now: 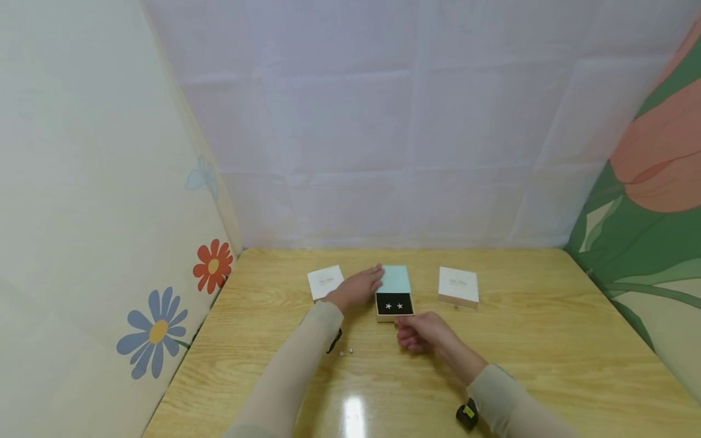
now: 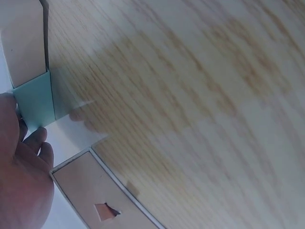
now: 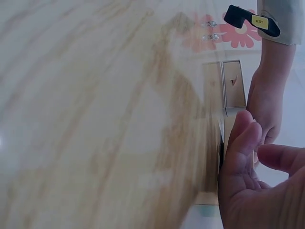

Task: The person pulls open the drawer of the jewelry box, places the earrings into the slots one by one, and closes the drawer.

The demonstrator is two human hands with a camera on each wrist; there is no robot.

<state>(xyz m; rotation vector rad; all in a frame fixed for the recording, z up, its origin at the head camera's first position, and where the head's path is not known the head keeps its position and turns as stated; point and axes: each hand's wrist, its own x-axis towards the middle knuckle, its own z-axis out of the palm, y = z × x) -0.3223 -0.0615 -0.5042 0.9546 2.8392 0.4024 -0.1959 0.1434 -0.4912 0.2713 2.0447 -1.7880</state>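
A drawer-style jewelry box [image 1: 393, 279] stands mid-table with its mint-green cover at the back. Its black-lined drawer [image 1: 394, 311] extends toward me and holds two star-shaped earrings. My left hand [image 1: 358, 288] rests against the cover's left side, fingers mostly straight; in the left wrist view fingertips [image 2: 35, 139] meet the end of the green side [image 2: 37, 101]. At the drawer's front edge, my right hand [image 1: 424, 333] has its lower fingers curled and appears to pinch the front. In the right wrist view its fingers [image 3: 244, 138] partly hide that contact.
A white box [image 1: 325, 281] lies left, partly behind my left hand. Another white box [image 1: 458, 286] stands right. Two tiny shiny pieces [image 1: 346, 352] lie on the wooden table [image 1: 547, 340] below the left forearm. A white cloth [image 1: 383, 152] hangs behind the table.
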